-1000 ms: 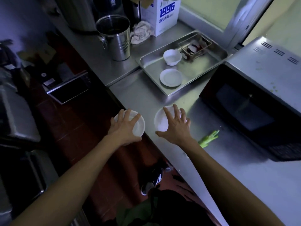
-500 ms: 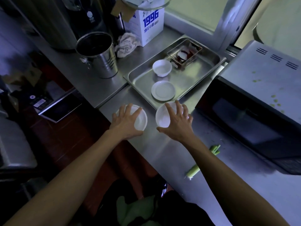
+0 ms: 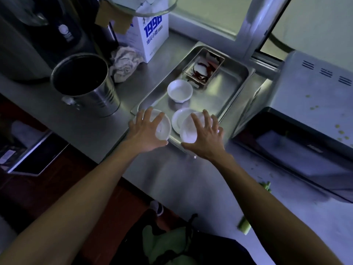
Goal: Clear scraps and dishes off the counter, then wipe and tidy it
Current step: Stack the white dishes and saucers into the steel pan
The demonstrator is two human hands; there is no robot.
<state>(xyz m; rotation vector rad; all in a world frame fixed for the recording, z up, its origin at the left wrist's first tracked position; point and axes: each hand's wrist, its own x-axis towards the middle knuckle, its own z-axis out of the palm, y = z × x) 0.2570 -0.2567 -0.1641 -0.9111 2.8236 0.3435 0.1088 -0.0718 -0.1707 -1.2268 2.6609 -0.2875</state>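
**Dim steel counter, two white dishes held at the tray's near edge**

Head view: stainless counter (image 3: pixel 168 180) under low bluish light, window frame behind. Metal tray (image 3: pixel 225 104) lying on it at an angle, holding a small white bowl (image 3: pixel 180 90), a white saucer (image 3: pixel 178 117) nearer the front, and a rectangular container (image 3: pixel 203 70) with dark red scraps at the far corner. Left of the tray, an upright steel bucket (image 3: pixel 84 85) with a dark interior; behind it a crumpled rag (image 3: pixel 125 65) and a white carton marked 1998 (image 3: pixel 150 37). Right of the tray, a microwave (image 3: pixel 298 138) with pale green specks on its top. Green vegetable scraps (image 3: pixel 244 225) on the counter near the right forearm, another piece closer to the microwave's front.

Left hand (image 3: pixel 147 132) palm down, fingers spread and curled over a white dish (image 3: pixel 163 128), gripping it from above at the tray's near left corner. Right hand (image 3: pixel 204 138) likewise spread over a second white dish (image 3: pixel 188 131), fingers curved round its rim, held over the tray's front edge and overlapping the saucer. Cannot tell whether either dish touches the tray. Hands close together, not touching.
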